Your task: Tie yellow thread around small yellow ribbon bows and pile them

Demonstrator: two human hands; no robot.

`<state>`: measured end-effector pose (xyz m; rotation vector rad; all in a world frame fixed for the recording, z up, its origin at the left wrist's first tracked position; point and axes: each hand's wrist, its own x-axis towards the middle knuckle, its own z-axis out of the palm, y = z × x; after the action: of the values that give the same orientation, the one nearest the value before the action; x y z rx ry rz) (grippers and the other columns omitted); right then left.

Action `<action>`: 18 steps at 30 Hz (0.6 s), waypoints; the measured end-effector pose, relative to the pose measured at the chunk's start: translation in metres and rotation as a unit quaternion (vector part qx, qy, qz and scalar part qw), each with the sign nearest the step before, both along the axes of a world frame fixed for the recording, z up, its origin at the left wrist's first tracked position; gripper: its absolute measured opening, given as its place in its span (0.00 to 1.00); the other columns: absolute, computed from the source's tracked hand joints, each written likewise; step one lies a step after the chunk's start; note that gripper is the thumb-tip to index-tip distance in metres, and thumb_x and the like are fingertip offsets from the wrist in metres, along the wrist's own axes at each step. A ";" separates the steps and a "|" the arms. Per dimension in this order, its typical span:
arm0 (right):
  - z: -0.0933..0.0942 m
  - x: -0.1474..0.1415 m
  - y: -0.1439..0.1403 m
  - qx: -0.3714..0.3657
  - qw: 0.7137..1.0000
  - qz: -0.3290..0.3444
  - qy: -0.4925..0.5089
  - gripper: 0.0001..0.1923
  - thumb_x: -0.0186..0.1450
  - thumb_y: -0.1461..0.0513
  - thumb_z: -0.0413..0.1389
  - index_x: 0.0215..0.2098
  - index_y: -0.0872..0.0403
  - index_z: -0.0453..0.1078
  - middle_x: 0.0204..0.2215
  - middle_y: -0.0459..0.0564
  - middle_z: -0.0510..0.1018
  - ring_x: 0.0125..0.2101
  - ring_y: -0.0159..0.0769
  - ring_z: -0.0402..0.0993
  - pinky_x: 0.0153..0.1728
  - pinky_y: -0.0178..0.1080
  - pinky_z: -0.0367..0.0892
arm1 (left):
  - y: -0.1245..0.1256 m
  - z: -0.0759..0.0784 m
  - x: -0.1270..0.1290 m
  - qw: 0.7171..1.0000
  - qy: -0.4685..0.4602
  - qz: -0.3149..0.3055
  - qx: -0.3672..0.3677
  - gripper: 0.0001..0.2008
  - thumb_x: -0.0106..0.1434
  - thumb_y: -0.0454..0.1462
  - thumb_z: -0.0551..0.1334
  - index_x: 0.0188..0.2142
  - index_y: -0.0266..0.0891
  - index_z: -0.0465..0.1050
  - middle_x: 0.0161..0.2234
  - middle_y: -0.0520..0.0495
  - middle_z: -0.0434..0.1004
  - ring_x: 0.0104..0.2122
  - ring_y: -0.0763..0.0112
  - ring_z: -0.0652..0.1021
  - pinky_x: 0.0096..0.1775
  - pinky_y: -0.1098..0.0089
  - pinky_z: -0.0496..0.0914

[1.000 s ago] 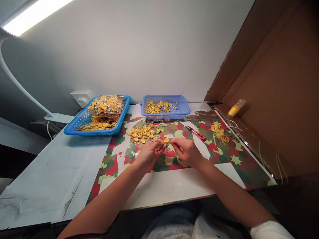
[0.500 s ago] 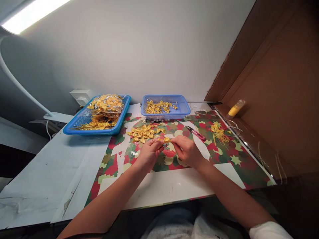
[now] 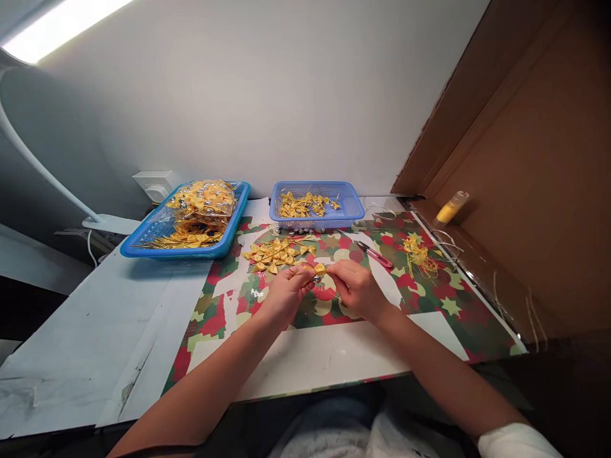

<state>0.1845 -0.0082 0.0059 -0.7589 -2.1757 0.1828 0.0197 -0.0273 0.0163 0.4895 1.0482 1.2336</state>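
Note:
Over the middle of the patterned sheet, a small yellow ribbon bow is pinched between both hands. My left hand is closed on its left side, thumb on top. My right hand grips the bow's right end between thumb and forefinger. A silvery bead shows just under the bow; whether it is fastened there I cannot tell. Just beyond my left hand lies a pile of yellow bows on thin stems. Several silver beads lie in front of the farther basket.
A blue basket at left holds bagged bows and stems. Another blue basket with bows stands at the back. A red cutter and yellow thread scraps lie to the right. A thread spool stands by the cardboard wall.
Both hands keep nearly the same place and grip. The bow between the fingers has turned slightly and shows a little more of its face.

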 end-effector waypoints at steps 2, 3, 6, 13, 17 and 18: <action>0.000 -0.001 0.000 -0.002 1.000 -0.003 0.006 0.12 0.68 0.68 0.45 0.38 0.54 0.70 0.27 0.50 0.74 0.30 0.37 0.70 0.32 0.37 0.67 | 0.000 0.000 0.001 1.000 -0.002 0.001 -0.001 0.11 0.37 0.35 0.71 0.21 0.33 0.73 0.25 0.50 0.74 0.27 0.78 0.72 0.32 0.76 0.68; 0.000 -0.001 0.000 -0.003 1.000 -0.003 0.013 0.11 0.68 0.68 0.46 0.38 0.54 0.70 0.27 0.50 0.75 0.30 0.36 0.71 0.32 0.37 0.67 | 0.000 0.001 0.001 1.000 -0.005 0.002 -0.003 0.11 0.37 0.35 0.71 0.21 0.33 0.73 0.25 0.50 0.74 0.27 0.78 0.72 0.32 0.77 0.68; 0.001 -0.002 0.000 0.002 1.000 -0.003 0.029 0.10 0.68 0.69 0.47 0.38 0.54 0.69 0.28 0.50 0.75 0.31 0.36 0.71 0.32 0.37 0.67 | 0.000 0.003 0.002 1.000 -0.016 0.015 -0.010 0.11 0.35 0.34 0.70 0.21 0.34 0.72 0.24 0.51 0.73 0.27 0.77 0.72 0.31 0.76 0.68; 0.003 -0.001 0.000 0.020 1.000 -0.007 0.014 0.10 0.67 0.69 0.47 0.38 0.54 0.69 0.27 0.50 0.75 0.30 0.36 0.71 0.32 0.37 0.67 | -0.002 0.006 0.003 0.999 -0.017 0.026 -0.008 0.10 0.35 0.33 0.69 0.20 0.34 0.71 0.24 0.52 0.72 0.27 0.77 0.72 0.32 0.76 0.68; 0.002 -0.001 0.000 0.030 0.999 -0.022 -0.013 0.11 0.68 0.69 0.46 0.38 0.55 0.70 0.26 0.50 0.74 0.29 0.37 0.70 0.32 0.37 0.66 | -0.002 0.005 0.003 1.000 -0.012 0.023 -0.008 0.10 0.37 0.33 0.70 0.21 0.34 0.72 0.23 0.52 0.72 0.27 0.78 0.72 0.32 0.76 0.68; 0.002 -0.001 -0.001 0.031 0.999 -0.025 -0.017 0.11 0.68 0.69 0.46 0.38 0.55 0.70 0.26 0.50 0.74 0.29 0.37 0.70 0.32 0.37 0.66 | -0.001 0.004 0.003 1.000 -0.011 0.023 -0.007 0.11 0.37 0.33 0.70 0.21 0.34 0.72 0.23 0.52 0.73 0.27 0.78 0.72 0.32 0.76 0.68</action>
<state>0.1835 -0.0089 0.0078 -0.7847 -2.1815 0.0768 0.0228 -0.0286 0.0205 0.4418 1.0544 1.2681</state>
